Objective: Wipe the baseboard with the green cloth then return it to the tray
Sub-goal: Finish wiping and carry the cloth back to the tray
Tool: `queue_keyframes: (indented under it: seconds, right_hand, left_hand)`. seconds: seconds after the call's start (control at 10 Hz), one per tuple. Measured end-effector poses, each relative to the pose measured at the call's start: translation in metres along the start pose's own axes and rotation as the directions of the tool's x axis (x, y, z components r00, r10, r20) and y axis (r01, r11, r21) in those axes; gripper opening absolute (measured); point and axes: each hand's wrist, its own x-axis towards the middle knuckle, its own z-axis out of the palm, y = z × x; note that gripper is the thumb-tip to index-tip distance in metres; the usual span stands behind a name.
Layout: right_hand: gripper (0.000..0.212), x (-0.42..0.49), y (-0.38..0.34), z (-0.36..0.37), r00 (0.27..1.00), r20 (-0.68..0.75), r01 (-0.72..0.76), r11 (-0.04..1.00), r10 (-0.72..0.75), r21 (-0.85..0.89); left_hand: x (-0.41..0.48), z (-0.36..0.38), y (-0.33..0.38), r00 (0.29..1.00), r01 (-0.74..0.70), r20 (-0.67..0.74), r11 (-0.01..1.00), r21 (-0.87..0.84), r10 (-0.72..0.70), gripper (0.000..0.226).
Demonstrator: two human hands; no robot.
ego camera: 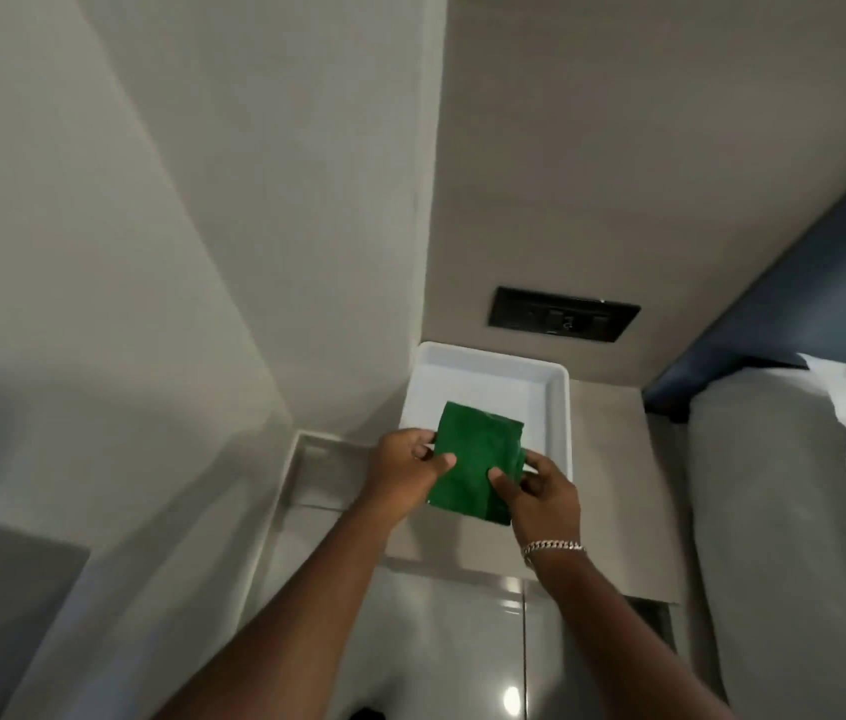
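Observation:
A folded green cloth (475,459) is held over the near edge of a white tray (556,407), which sits on a beige bedside shelf. My left hand (402,472) grips the cloth's left edge, thumb on top. My right hand (540,493), with a silver bracelet on the wrist, pinches its right side. The cloth's far half hangs above the tray's bare floor; its near end sticks out past the rim. A pale baseboard strip (296,485) runs along the foot of the wall at the left, below the shelf.
A black socket plate (563,314) sits on the wall behind the tray. A bed with grey and white bedding (774,511) and a blue headboard (800,283) stands at the right. Glossy floor tiles (462,641) lie below the shelf.

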Motion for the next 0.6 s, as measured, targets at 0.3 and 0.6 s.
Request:
queue_keyframes:
  seconds: [0.3, 0.6]
  right_hand:
    - [0.037, 0.153, 0.047, 0.037, 0.989, -0.145, -0.037, 0.958, -0.005, -0.285]
    - [0.061, 0.208, 0.071, 0.047, 0.989, -0.141, -0.093, 0.951, 0.053, -0.295]
  left_hand:
    - [0.164, 0.058, -0.051, 1.000, 0.023, 0.001, 0.992, 0.127, -0.023, 0.034]
    - [0.192, 0.071, -0.059, 0.997, -0.036, 0.078, 0.953, 0.301, 0.013, 0.038]
